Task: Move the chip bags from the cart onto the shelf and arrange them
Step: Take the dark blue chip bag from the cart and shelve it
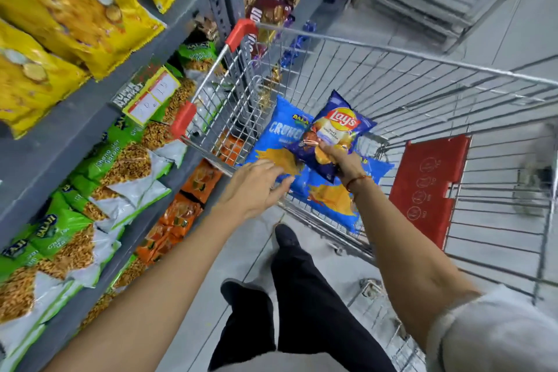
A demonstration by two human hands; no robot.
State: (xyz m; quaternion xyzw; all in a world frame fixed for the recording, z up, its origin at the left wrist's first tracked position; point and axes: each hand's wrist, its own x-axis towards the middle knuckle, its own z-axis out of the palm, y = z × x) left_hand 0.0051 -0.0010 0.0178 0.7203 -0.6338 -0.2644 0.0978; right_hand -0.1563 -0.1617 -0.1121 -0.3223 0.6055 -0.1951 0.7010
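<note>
A wire shopping cart stands ahead of me, close against the shelf on the left. Two light blue Balaji Crunch chip bags lie in it, one near the cart's left wall and another nearer me. My right hand is shut on a dark blue Lay's bag, held above them. My left hand, fingers spread, reaches over the cart rim and touches the first light blue bag's lower edge. The grey shelf on the left holds yellow chip bags up top.
Green and white Balaji snack bags fill the middle shelf level, orange packs the one below. A yellow price tag hangs on the shelf edge. The cart's red child-seat flap is to the right. My dark-trousered legs stand on the grey floor.
</note>
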